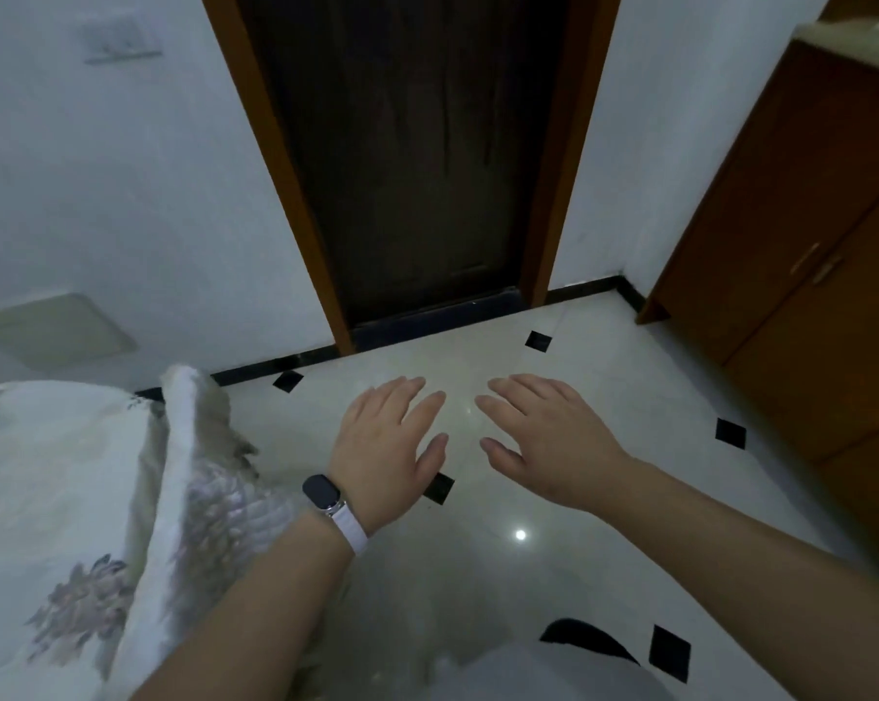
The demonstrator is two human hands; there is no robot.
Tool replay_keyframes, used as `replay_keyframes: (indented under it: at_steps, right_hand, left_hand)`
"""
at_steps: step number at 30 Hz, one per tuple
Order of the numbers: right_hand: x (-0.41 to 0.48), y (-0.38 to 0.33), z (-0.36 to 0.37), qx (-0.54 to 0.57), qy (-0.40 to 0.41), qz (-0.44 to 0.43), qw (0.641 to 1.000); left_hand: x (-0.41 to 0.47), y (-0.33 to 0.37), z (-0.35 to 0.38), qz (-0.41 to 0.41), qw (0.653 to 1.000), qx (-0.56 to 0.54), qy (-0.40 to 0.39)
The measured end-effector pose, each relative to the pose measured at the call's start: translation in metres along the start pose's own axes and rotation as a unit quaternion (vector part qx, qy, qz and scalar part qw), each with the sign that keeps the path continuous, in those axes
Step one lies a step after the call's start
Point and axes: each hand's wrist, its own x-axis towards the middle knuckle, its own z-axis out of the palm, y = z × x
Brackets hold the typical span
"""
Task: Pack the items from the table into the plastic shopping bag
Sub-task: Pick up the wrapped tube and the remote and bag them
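Note:
My left hand (384, 450) and my right hand (548, 440) are stretched out side by side, palms down, over the glossy white floor. Both are flat with fingers apart and hold nothing. A dark watch on a white strap (326, 495) sits on my left wrist. No plastic shopping bag, table or items to pack show in this view.
A bed with a floral quilt (73, 523) fills the lower left. A dark wooden door (417, 159) stands straight ahead in a brown frame. A brown wooden cabinet (801, 235) lines the right wall. The tiled floor (553, 574) has small black diamond insets.

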Motion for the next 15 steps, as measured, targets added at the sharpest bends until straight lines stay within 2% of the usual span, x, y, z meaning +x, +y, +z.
replay_keyframes:
  at_steps: [8,15]
  right_hand:
    - [0.114,0.086,0.022,0.028,-0.017,-0.046,0.998]
    - [0.226,0.172,0.008,0.061,-0.028,-0.093,0.993]
  left_hand:
    - [0.111,-0.033,0.032,-0.031,0.999,0.04,-0.012]
    - [0.224,-0.054,0.041,-0.09,0.991,0.099,-0.025]
